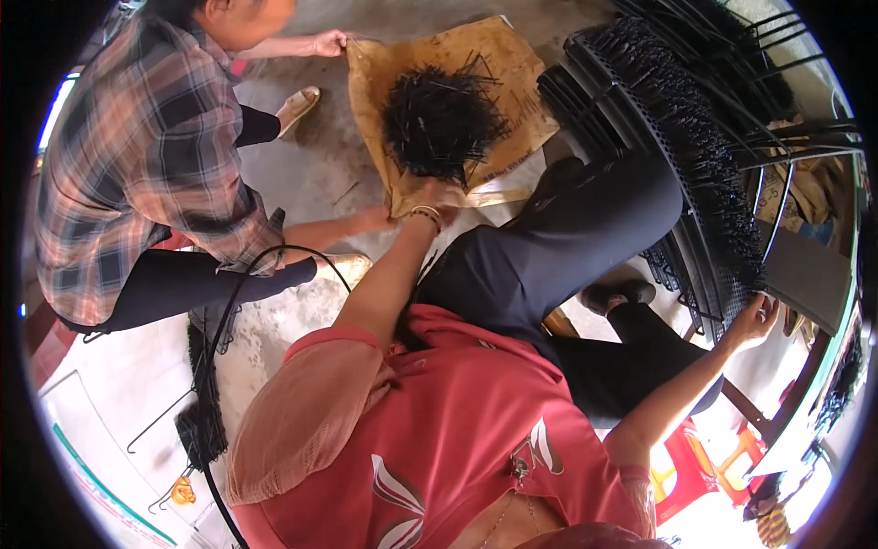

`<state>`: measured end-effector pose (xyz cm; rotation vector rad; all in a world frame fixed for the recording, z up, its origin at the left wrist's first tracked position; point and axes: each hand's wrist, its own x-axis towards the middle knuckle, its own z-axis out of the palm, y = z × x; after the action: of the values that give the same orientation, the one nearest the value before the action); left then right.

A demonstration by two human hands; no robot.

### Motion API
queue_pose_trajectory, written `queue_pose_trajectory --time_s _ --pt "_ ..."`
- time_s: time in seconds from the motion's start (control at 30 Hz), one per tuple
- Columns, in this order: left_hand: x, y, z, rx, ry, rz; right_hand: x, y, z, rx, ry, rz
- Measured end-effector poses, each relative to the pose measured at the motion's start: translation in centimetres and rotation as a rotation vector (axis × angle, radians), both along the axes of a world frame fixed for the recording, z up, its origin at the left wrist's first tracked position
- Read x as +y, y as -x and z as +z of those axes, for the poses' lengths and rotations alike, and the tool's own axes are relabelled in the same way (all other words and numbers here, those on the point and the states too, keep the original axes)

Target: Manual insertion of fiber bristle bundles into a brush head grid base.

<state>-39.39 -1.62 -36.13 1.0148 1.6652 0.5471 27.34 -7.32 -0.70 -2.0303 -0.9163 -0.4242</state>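
My left hand (437, 194) reaches to the near edge of a yellow-brown sack (521, 69) spread on the floor. That hand is smeared by motion, so its fingers do not show clearly. On the sack lies a heap of thin black sticks or strips (439, 119). My right hand (754, 322) is closed beside the lower end of a long black perforated rack (640, 119) packed with upright black strips. What its fingers hold, if anything, I cannot make out. A co-worker's hand (329, 43) grips the sack's far left corner, and their other hand (373, 218) is near its near left corner.
The co-worker in a plaid shirt (151, 165) crouches at the left. A thin black curved cable or rod (224, 320) arcs past my left arm. At the right are a grey panel (809, 274), metal rods (777, 206) and red plastic stools (686, 467).
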Motion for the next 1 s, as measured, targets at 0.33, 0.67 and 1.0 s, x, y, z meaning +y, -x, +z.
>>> queue_pose_trajectory --time_s 0.33,0.67,1.0 --pt "6.1 -9.0 11.1 -0.368 0.359 0.386 -1.3 -0.6 1.3 -0.021 0.026 -0.015" --pt "11.0 -7.5 14.3 0.635 0.281 0.149 -1.6 0.9 2.9 0.038 -0.131 -0.092" --pt "16.2 -9.8 14.0 0.776 0.274 -0.028 0.1 1.5 2.8 -0.001 -0.035 -0.147"
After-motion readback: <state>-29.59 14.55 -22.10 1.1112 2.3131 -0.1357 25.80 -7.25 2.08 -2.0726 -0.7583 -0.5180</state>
